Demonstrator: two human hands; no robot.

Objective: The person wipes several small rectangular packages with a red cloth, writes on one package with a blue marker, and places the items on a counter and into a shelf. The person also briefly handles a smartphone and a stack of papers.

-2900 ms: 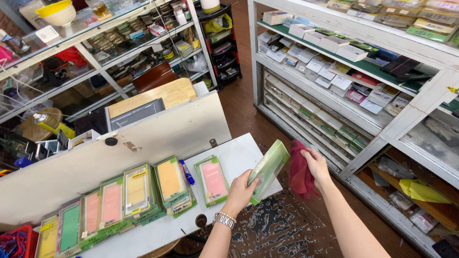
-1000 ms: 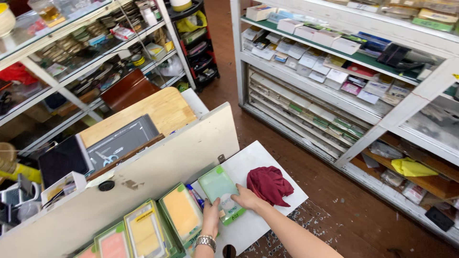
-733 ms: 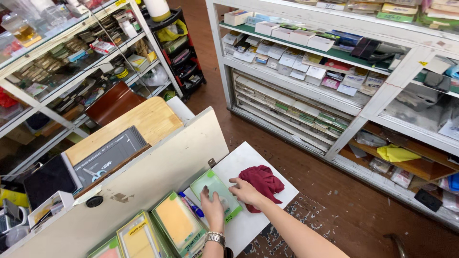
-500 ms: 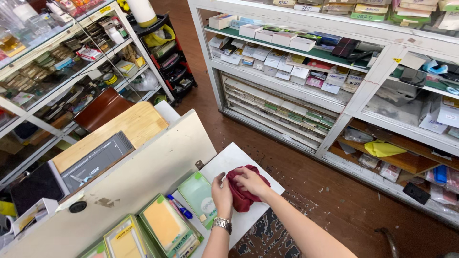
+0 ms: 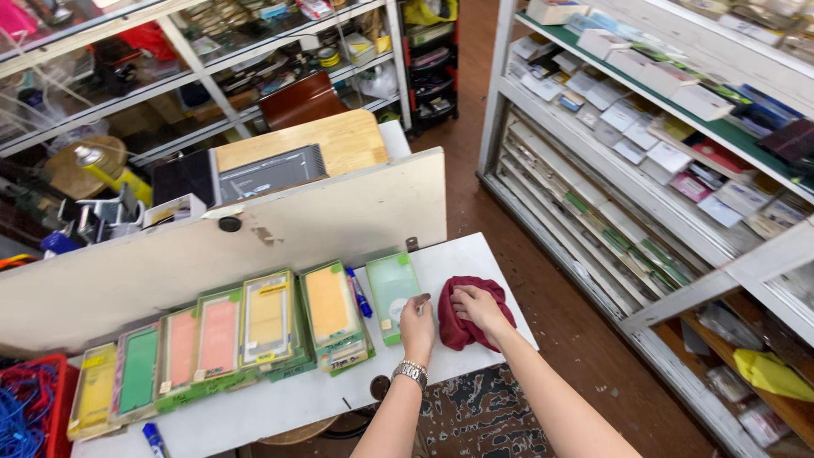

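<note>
Dark red cloth bunched on the white counter, near its right edge. Right hand pressed down on top of that cloth, fingers curled into the folds and gripping them. Left hand just beside the cloth's left side, fingers loosely bent, thumb and forefinger pinched at the lower right corner of a pale green flat package; silver wristwatch on that wrist. Green package lying flat toward the counter's back right corner, just short of the upright cream board along the back edge. Blue marker wedged between that package and the next one to the left. Row of similar flat packages with orange, yellow, pink and green faces, overlapping one another and running along the counter toward its left end. Second blue marker at the front edge near the left. Red basket with blue cords past the left end. Tall white shelves of small boxes to the right of the counter, across a strip of brown floor.
</note>
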